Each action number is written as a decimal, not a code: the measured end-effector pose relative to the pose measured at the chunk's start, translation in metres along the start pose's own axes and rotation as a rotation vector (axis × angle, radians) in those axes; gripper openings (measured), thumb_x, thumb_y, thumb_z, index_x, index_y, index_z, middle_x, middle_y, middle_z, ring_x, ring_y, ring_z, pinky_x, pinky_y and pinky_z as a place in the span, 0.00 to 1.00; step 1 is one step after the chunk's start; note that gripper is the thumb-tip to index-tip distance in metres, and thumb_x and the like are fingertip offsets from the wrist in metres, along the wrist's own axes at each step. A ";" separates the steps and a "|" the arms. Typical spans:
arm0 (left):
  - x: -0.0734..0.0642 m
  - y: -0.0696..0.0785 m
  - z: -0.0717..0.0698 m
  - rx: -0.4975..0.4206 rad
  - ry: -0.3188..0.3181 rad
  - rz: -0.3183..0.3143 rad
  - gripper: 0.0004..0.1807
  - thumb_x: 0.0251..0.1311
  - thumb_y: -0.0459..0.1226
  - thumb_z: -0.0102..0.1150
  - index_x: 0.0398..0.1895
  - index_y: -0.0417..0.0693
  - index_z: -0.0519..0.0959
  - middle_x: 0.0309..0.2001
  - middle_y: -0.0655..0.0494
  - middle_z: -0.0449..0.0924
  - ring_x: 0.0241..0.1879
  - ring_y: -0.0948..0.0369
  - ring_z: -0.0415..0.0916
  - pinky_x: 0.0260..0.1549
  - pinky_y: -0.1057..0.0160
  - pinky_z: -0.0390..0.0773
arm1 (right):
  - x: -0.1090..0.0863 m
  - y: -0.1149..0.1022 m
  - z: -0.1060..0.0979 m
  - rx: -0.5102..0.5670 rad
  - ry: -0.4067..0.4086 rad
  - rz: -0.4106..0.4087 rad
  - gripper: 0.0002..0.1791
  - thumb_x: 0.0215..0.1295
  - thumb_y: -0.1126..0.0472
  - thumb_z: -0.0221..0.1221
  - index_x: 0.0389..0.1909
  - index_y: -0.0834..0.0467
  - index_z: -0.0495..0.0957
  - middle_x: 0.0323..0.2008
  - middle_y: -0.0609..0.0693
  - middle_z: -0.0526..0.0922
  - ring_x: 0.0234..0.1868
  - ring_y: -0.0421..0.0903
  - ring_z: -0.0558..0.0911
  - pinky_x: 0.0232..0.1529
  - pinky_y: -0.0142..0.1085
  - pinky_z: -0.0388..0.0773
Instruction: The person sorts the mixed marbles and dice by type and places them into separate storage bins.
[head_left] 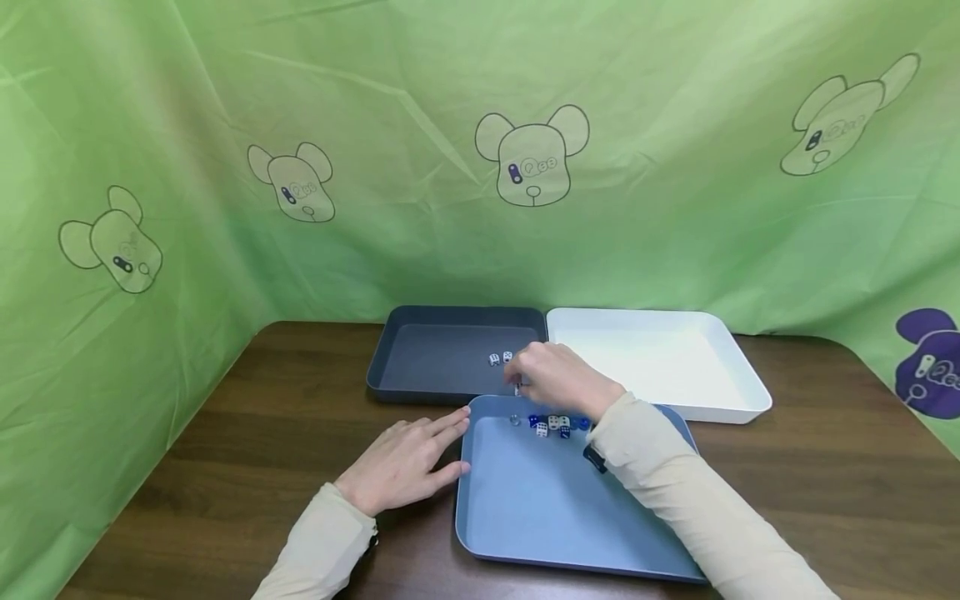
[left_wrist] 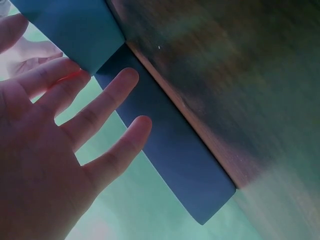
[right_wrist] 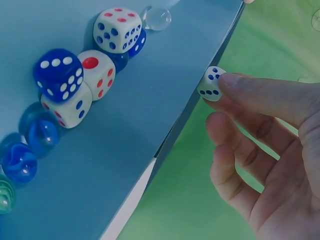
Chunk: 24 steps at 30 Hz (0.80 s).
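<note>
In the right wrist view, my right hand [right_wrist: 270,135] pinches a white die [right_wrist: 211,85] between thumb and finger. The head view has this right hand [head_left: 558,373] over the front right part of the dark grey tray [head_left: 442,354], where two white dice [head_left: 501,358] lie. My left hand [head_left: 405,458] touches the left rim of the blue tray [head_left: 547,508] with its fingers spread. Toward that tray's far side lie white dice [right_wrist: 117,30], blue dice [right_wrist: 58,75] and several glass marbles [right_wrist: 42,135], one of them a clear marble [right_wrist: 157,19].
A white tray [head_left: 652,358] stands beside the dark grey one, behind the blue tray. All three rest on a brown wooden table [head_left: 225,433]. Green cloth [head_left: 420,242] with printed bear heads hangs behind and at the sides.
</note>
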<state>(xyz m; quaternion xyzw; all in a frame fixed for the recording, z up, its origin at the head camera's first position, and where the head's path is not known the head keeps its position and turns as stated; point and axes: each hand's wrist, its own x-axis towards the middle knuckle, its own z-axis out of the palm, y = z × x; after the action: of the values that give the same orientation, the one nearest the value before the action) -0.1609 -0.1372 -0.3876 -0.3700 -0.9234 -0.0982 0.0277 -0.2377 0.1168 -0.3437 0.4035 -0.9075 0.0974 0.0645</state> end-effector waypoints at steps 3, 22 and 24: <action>0.000 0.000 0.000 -0.002 0.002 0.000 0.31 0.73 0.51 0.54 0.71 0.41 0.73 0.73 0.51 0.67 0.59 0.50 0.77 0.53 0.46 0.78 | 0.002 0.002 -0.001 0.001 -0.004 0.012 0.10 0.55 0.73 0.69 0.37 0.60 0.89 0.34 0.51 0.89 0.34 0.47 0.87 0.37 0.40 0.84; 0.001 -0.001 0.001 -0.004 0.002 0.006 0.31 0.74 0.51 0.54 0.71 0.41 0.72 0.74 0.50 0.66 0.60 0.50 0.77 0.54 0.46 0.77 | 0.018 0.023 0.002 0.038 -0.037 0.113 0.10 0.56 0.73 0.68 0.40 0.63 0.89 0.33 0.51 0.88 0.36 0.49 0.86 0.39 0.43 0.83; 0.001 -0.001 0.001 -0.006 -0.001 0.004 0.31 0.74 0.51 0.53 0.71 0.41 0.72 0.74 0.50 0.66 0.60 0.50 0.77 0.54 0.46 0.77 | 0.021 0.025 0.003 0.036 -0.043 0.116 0.10 0.56 0.73 0.67 0.39 0.63 0.89 0.33 0.51 0.88 0.36 0.49 0.86 0.40 0.43 0.83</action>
<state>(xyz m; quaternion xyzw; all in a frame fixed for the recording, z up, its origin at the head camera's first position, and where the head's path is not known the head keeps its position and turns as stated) -0.1623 -0.1372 -0.3886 -0.3719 -0.9224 -0.1007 0.0265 -0.2698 0.1174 -0.3452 0.3535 -0.9286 0.1084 0.0320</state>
